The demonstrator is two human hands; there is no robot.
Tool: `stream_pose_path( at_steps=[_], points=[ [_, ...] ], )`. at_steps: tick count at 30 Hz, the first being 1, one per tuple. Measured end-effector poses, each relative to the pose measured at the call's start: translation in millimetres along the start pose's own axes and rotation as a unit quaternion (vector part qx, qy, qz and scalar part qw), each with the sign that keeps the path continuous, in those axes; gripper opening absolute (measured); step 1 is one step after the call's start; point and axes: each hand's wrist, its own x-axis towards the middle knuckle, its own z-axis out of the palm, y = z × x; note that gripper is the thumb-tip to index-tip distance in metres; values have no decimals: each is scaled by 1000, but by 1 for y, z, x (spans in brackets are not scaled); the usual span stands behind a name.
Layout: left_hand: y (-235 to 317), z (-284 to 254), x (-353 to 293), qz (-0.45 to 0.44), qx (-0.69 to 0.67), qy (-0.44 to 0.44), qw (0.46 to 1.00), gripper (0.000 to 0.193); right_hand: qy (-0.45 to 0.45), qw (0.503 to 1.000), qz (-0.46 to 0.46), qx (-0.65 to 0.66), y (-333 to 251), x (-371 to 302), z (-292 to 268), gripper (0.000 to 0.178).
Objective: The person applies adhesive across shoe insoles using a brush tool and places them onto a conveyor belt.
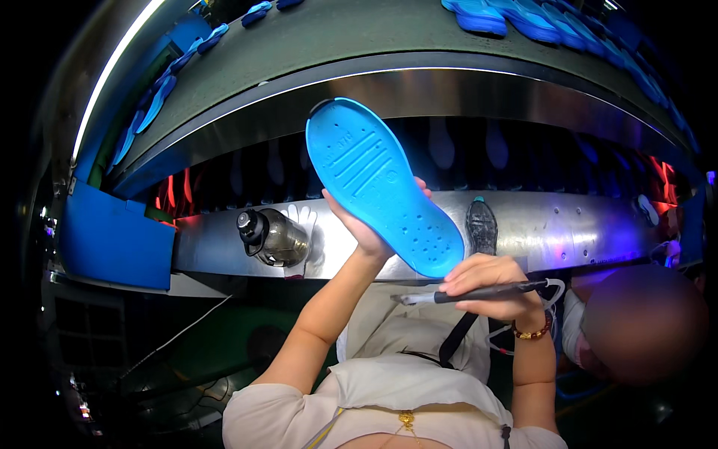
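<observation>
A bright blue shoe sole (pixel 381 187) is held up in front of me, its inner face toward me, with raised ribs at the wide end and small holes at the narrow end. My left hand (pixel 363 228) supports it from beneath and along its side, most of the fingers hidden behind it. My right hand (pixel 497 280) is closed around a dark pen-like brush (pixel 446 297) with a pale tip pointing left and a whitish tube at its rear. The right fingertips are at the sole's narrow lower end; whether they touch it is hard to tell. The brush tip is apart from the sole.
A green conveyor belt (pixel 359 45) beyond carries several blue soles (pixel 535 22). On the metal ledge (pixel 538 239) are a dark bottle (pixel 280 238), white gloves (pixel 301 215) and a black sole-shaped piece (pixel 482 228). Another person (pixel 580 322) is close on my right.
</observation>
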Motion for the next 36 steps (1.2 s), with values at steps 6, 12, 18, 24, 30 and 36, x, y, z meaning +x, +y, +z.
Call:
stream_pose_path(
  at_steps=[6, 12, 18, 24, 30, 36],
  points=[
    [7, 5, 7, 16, 44, 34, 998, 107, 59, 987, 79, -125, 3, -7, -2, 21],
    [8, 4, 11, -5, 43, 22, 999, 108, 238, 959, 152, -4, 10, -13, 0, 21],
    [16, 11, 16, -10, 67, -1, 998, 108, 128, 977, 37, 168, 26, -22, -5, 22],
    [-3, 29, -2, -67, 42, -34, 996, 96, 300, 867, 102, 385, 23, -4, 23, 21],
    [-3, -7, -3, -164, 47, -78, 982, 64, 68, 993, 87, 41, -6, -7, 1, 23],
    [14, -10, 13, -352, 97, -109, 924, 56, 32, 992, 111, -46, -7, -1, -12, 22]
  ],
)
